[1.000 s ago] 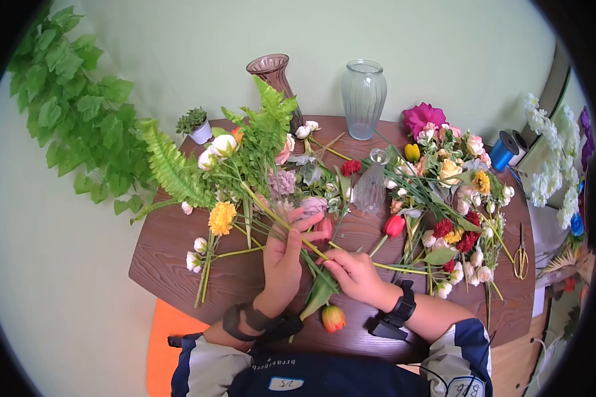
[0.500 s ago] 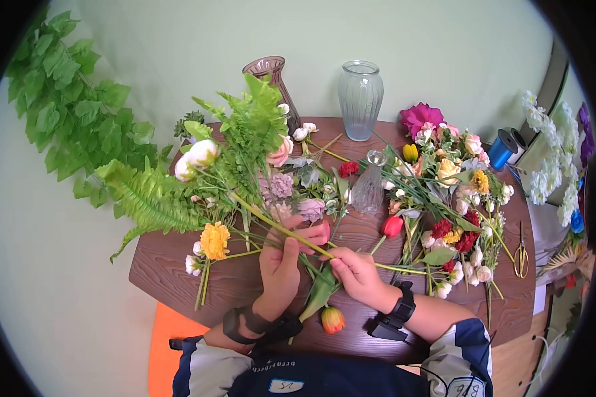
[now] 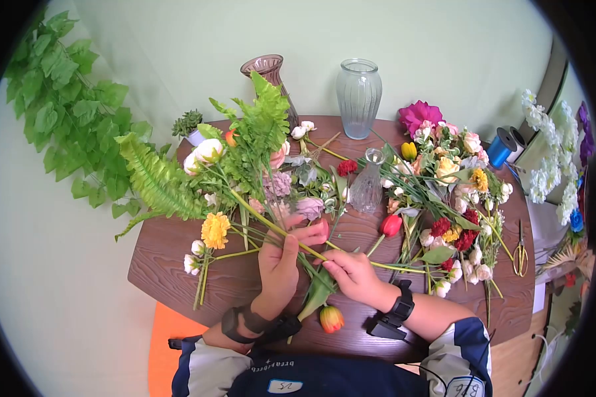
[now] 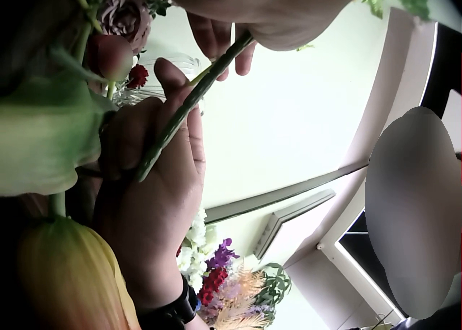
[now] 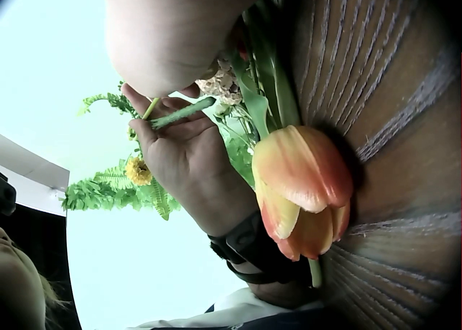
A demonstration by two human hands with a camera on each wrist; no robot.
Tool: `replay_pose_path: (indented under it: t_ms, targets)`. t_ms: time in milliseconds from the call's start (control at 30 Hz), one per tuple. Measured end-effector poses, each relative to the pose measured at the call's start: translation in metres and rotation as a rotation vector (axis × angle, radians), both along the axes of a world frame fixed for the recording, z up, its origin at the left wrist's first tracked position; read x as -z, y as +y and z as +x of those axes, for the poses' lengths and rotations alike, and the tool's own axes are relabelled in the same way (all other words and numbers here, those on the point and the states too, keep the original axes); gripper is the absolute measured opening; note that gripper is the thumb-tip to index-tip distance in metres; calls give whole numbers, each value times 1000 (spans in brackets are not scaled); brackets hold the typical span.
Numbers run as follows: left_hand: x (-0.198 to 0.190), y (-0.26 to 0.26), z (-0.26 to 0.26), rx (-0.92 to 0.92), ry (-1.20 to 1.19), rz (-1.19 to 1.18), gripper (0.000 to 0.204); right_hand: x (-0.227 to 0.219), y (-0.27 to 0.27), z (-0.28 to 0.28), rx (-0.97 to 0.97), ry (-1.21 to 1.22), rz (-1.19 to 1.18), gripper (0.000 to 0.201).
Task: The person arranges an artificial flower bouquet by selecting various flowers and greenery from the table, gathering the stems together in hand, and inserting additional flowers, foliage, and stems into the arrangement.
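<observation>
Currently in hand: a mixed bunch point(image 3: 248, 165) of fern and flowers, raised over the desk point(image 3: 159, 264), its heads leaning to the person's left.
Left grip: the left hand point(image 3: 279, 264) has the stems between thumb and fingers; several fingertips are lost behind stalks.
Right grip: the right hand point(image 3: 357, 274) pinches the stems lower down, and covers part of them.
Stalk past the right hand: cannot tell whether it belongs to the bunch.
Tulip: orange-yellow point(image 3: 332, 319), on the desk below the hands; cut off in the left wrist view.
Purple vase: point(image 3: 265, 64) partly hidden by fern.
Potted succulent: point(image 3: 187, 123) pot mostly covered by leaves.
Shirt lettering: point(image 3: 273, 363) upside down, seemingly "brea…", the rest too blurred.
Chest patch: point(image 3: 285, 386) marks illegible.
Sleeve label: point(image 3: 465, 386) starts with "B", remainder unsure, cropped by the lower edge.
</observation>
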State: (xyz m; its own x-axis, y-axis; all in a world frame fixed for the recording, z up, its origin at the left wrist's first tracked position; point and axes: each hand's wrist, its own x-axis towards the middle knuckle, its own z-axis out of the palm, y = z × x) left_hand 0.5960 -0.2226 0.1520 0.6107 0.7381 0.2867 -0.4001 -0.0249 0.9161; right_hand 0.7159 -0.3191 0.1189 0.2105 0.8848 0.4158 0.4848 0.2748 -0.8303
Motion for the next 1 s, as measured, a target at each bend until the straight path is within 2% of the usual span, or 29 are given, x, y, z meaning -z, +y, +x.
replay_pose_path:
  t_ms: [133, 367, 433, 1000]
  targets:
    - [-1, 0, -2, -27, 73, 100, 38, -2, -2, -3, 45, 77, 66, 12]
    - [1, -1, -2, -13, 70, 88, 39, -2, -3, -2, 98, 126, 50, 12]
    - [2, -1, -1, 42, -50, 21, 37, 5, 3, -2, 60, 31, 164, 10]
    - [1, -2, 0, 126, 7, -12, 36, 5, 0, 1, -14, -29, 24, 10]
